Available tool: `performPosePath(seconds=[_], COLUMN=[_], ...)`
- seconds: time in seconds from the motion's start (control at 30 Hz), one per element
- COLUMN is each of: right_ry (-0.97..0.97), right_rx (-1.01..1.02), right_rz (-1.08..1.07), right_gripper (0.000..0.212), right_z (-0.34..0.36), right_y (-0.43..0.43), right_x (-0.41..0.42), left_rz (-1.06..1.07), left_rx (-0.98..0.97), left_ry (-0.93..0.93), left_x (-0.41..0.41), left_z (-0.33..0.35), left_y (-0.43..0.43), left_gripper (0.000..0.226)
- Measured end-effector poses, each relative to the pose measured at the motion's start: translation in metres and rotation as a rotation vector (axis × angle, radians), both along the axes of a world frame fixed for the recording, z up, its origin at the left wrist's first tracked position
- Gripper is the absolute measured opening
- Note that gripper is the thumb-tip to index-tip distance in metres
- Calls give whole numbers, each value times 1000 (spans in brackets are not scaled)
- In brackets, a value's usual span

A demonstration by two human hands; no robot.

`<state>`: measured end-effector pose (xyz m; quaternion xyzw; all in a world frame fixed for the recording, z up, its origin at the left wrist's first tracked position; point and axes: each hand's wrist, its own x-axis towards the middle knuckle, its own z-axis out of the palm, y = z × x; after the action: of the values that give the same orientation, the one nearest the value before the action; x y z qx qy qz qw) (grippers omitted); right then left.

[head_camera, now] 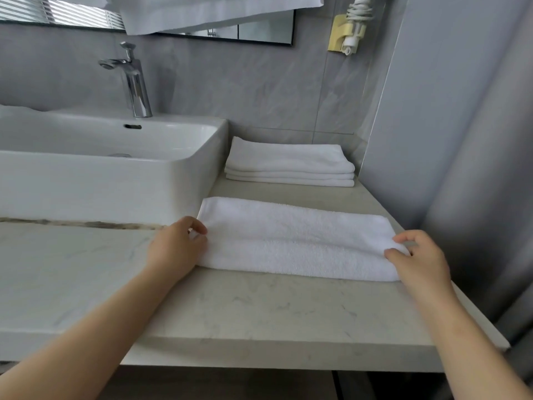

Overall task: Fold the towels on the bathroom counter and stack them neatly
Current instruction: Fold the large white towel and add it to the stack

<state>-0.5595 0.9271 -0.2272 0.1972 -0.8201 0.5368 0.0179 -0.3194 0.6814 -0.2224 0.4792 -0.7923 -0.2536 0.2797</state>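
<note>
- Head view, foreground: pale marbled table, its front edge nearest the camera, with two bare forearms reaching forward over it.
- Left hand — fingers curled, pinching the left end of the white towel between thumb and fingertips.
- Right hand — thumb and fingers pinching the right end of the same towel, at the corner where its layers meet.
- Towel in hand: lies flat on the table as a long band, folded lengthwise, a shallow crease running along its middle; its left end is just beside the basin.
- Folded stack: three or so white towels, edges roughly flush, resting at the back of the table against the wall, apart from the towel being worked.
- Handling, as judged: terry cloth is soft, light and limp — it will sag wherever it is unsupported and keeps no shape of its own. Grasp is best taken at both ends together, pinching all layers at the corners so the lengthwise fold does not slide open. The pile should grip the fingers well; no risk of breakage, only of skewed edges.
- Background: chrome tap behind the basin, a white cloth hanging at the top of the view, a wall-mounted hairdryer holder.
</note>
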Motion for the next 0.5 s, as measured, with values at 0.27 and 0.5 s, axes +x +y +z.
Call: performPosePath(seconds=[0.27, 0.5], right_ry=[706, 615], right_rx=[173, 716], right_rz=[-115, 485], right_gripper=[25, 49], right_z=[12, -12], right_y=[-22, -68], right_x=[42, 70], left_rz=[-214, -502], left_rx=[-603, -280], left_ry=[-17, -593], left_x=[-26, -67], left_z=[10, -8], left_y=[36, 52], left_gripper=[33, 50])
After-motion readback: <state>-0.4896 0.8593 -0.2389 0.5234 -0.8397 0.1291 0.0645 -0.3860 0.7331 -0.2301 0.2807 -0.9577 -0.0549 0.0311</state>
